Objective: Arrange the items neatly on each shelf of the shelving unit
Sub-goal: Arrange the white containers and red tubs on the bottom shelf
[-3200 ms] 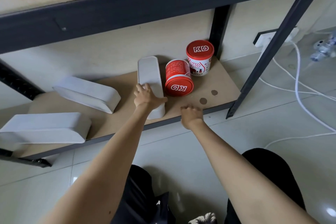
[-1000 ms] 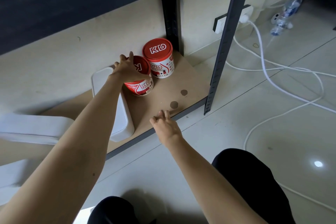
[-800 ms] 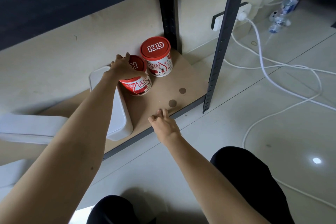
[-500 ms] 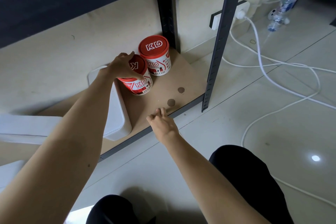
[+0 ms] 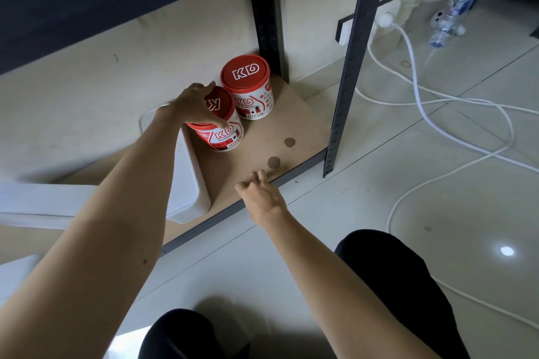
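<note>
Head view first, and it is the only one I have. My left hand (image 5: 194, 105) grips the nearer paint can (image 5: 222, 128) from above, fingers curled over its red lid; the can leans slightly on the bottom shelf board (image 5: 262, 151). Just behind it, near the rear post, a second paint can (image 5: 249, 87) stands upright, the two touching or nearly so. A white box (image 5: 186, 183) lies just left of the gripped can, under my forearm. My right hand (image 5: 261, 194) holds nothing, its fingers loosely extended and resting at the shelf's front edge beside two dark spots (image 5: 281, 151). White cables (image 5: 431, 102) trail across the tiled floor to the right.
</note>
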{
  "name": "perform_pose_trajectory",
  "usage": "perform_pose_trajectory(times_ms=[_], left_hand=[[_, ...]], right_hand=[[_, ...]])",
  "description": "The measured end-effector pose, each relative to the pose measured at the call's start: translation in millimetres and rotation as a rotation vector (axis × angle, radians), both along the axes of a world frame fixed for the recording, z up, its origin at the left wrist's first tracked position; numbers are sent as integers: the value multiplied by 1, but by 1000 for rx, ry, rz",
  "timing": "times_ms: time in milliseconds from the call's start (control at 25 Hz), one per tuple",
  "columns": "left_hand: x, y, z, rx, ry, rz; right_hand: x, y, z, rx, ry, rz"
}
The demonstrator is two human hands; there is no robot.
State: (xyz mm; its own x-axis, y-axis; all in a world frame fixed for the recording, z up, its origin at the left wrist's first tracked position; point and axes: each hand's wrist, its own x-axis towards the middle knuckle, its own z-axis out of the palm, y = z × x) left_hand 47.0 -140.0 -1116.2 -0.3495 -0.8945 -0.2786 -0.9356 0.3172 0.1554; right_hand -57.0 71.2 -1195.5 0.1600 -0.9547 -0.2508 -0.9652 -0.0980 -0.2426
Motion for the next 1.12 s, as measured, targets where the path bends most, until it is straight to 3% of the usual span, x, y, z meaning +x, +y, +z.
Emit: perform_pose_trajectory(times_ms=[160, 280, 360, 480, 600, 800, 1120], left_hand=[[-3, 5, -1, 31, 41, 37], [-20, 10, 5, -49, 118, 68], [-33, 10, 13, -125, 132, 14], [-51, -2, 21, -142, 146, -7], [-70, -13, 17, -101, 122, -43], [-94, -26, 14, -15, 9, -154], [-104, -39, 0, -170, -78, -168]], right_hand=[[0, -1, 1, 16, 10, 13], [-10, -11, 9, -26, -38, 31], [-32, -20, 8, -104, -100, -65], [-75, -31, -10, -170, -29, -225], [-92, -34, -28, -17, 43, -200], [-93, -34, -38, 0, 56, -178], [-93, -36, -35, 40, 79, -162]])
